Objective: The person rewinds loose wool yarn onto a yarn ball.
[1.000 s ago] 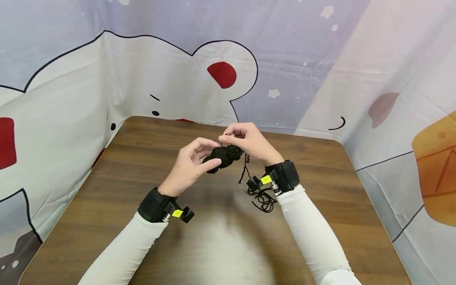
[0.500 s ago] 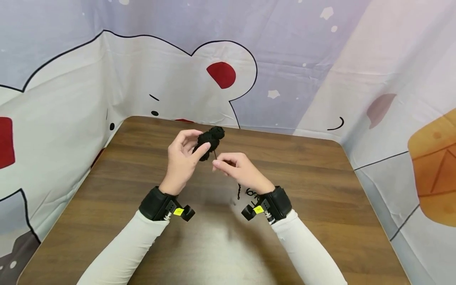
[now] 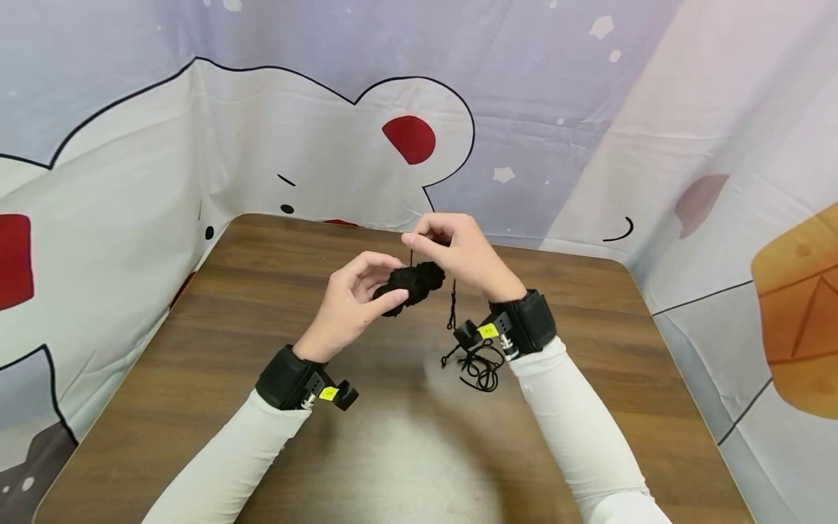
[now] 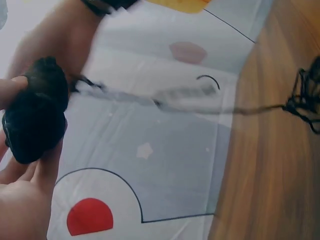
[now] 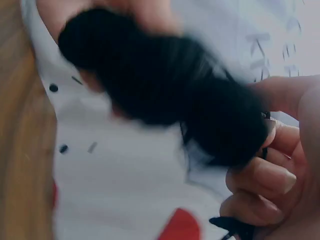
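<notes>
In the head view my left hand (image 3: 343, 306) grips a lumpy bundle of black yarn (image 3: 414, 282) between thumb and fingers, above the table. Just behind and right of the bundle, my right hand (image 3: 461, 251) pinches a thin strand (image 3: 411, 258) that runs up from it. A twisted yarn tail (image 3: 452, 306) hangs below the right hand. Loose black yarn (image 3: 482, 370) lies in loops on the table under the right wrist. Up close in the right wrist view, the yarn bundle (image 5: 160, 75) is blurred and narrows in the middle, with the right fingers (image 5: 270, 177) curled beside it.
The wooden table (image 3: 393, 451) spreads beneath both arms. A printed cloth (image 3: 314, 145) with cartoon shapes closes off the back and sides. Each wrist wears a black band (image 3: 284, 378) with a small camera.
Half a second ago the right hand was lower, near the bundle's underside; now it has risen to the far side, drawing the strand up. The left hand has tilted the bundle rightward.
</notes>
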